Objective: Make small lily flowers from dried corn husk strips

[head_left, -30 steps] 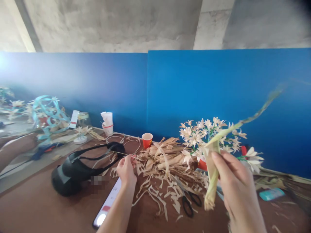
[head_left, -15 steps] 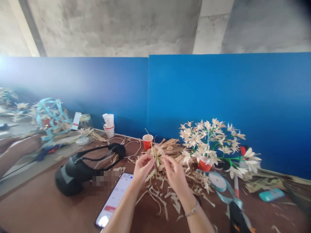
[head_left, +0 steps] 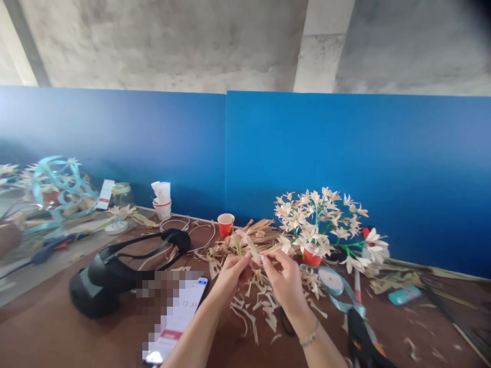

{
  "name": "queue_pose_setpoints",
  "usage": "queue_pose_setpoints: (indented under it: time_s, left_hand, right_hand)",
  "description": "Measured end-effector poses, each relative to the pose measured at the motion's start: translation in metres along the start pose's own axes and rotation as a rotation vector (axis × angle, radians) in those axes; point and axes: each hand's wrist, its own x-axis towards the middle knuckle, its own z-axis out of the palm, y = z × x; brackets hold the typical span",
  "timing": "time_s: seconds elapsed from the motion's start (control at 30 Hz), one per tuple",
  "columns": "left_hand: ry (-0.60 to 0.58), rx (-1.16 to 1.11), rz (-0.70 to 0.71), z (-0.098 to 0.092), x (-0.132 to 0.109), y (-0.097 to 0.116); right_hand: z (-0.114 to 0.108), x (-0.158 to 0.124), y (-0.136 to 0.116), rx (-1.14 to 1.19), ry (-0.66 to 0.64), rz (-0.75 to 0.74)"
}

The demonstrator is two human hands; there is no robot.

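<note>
My left hand (head_left: pixel 235 272) and my right hand (head_left: pixel 282 276) meet over the middle of the brown table, fingertips nearly touching. Between them is a pale strip of dried husk (head_left: pixel 251 246), pinched by the fingers of both hands and standing up above them. Behind and beneath the hands lies a heap of dried husks (head_left: pixel 263 230). Loose husk scraps (head_left: pixel 245 312) are scattered on the table below. Just beyond my right hand, white husk flowers (head_left: pixel 310 214) on green stems stand in a red paper cup (head_left: pixel 312 255).
An orange-red cup (head_left: pixel 226 225) stands by the blue partition (head_left: pixel 345 148). To the left lie a black strapped headset (head_left: pixel 103 281) and a phone (head_left: pixel 184 312). On the right are a ribbon roll (head_left: pixel 330 282), a black tool (head_left: pixel 362 337) and a teal packet (head_left: pixel 404 295). Another person's hand (head_left: pixel 9 235) shows far left.
My hands have come closer together, and the pale strip now leans between them. The view has shifted slightly right. The other person's arm at the left has mostly left the frame.
</note>
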Motion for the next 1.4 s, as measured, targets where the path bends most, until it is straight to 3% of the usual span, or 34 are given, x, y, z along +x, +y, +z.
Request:
queue_pose_setpoints:
  time_s: [0.13, 0.27, 0.4, 0.57, 0.7, 0.83, 0.97, 1.13, 1.4]
  left_hand:
    - [-0.112, -0.134, -0.138, 0.012, -0.004, -0.004]
    - [-0.258, -0.003, -0.165, 0.015, -0.008, -0.006]
    - [-0.387, 0.333, -0.071, 0.017, -0.010, -0.012]
    - [-0.232, 0.745, 0.297, 0.025, -0.013, -0.017]
    - [-0.230, 0.788, 0.571, 0.033, -0.021, -0.012]
    - [-0.342, 0.791, 0.595, 0.037, -0.027, -0.010]
    - [-0.400, 0.843, 0.545, 0.039, -0.028, -0.014]
    - [-0.343, 0.928, 0.520, 0.038, -0.026, -0.017]
    - [-0.267, 0.971, 0.515, 0.032, -0.022, -0.023]
  right_hand:
    - [-0.006, -0.021, 0.004, -0.192, -0.030, -0.220]
    - [-0.019, -0.039, 0.010, -0.298, -0.072, -0.269]
    - [-0.029, -0.051, 0.019, -0.319, -0.134, -0.135]
    - [-0.027, -0.056, 0.040, -0.201, -0.066, 0.118]
    - [-0.028, -0.053, 0.050, 0.205, -0.107, 0.461]
    - [-0.036, -0.054, 0.053, 0.389, -0.203, 0.609]
    - [-0.039, -0.056, 0.054, 0.259, -0.197, 0.506]
    - [-0.039, -0.056, 0.055, 0.114, -0.208, 0.425]
    - [-0.039, -0.061, 0.050, -0.051, -0.121, 0.220]
